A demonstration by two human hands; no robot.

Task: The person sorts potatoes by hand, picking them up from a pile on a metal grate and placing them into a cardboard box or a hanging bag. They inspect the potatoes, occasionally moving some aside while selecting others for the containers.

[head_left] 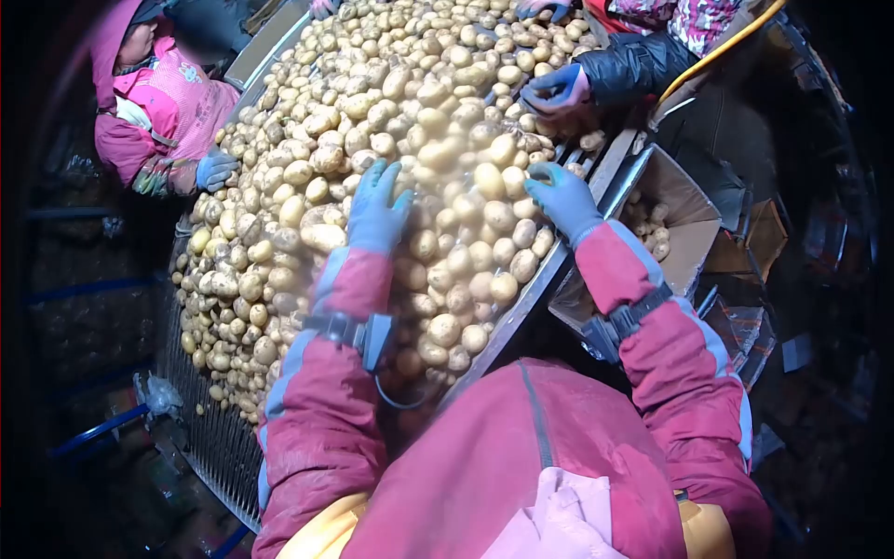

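Note:
A big heap of potatoes (447, 331) covers the slatted table in front of me. My left hand (377, 210), in a blue glove with greenish fingertips, lies over the middle of the heap with its thumb spread from its fingers and nothing held. My right hand (563, 197), gloved alike, is at the heap's right side near the metal edge (521, 321). Its fingers point left and stand apart, with potatoes beside and below them. Some potatoes between my two hands are blurred.
A cardboard box (684, 191) holding some potatoes stands right of the edge. A person in pink (177, 102) has a gloved hand (216, 170) at the heap's left. Another person's gloved hand (557, 91) is at upper right. Bare slats (223, 461) show at lower left.

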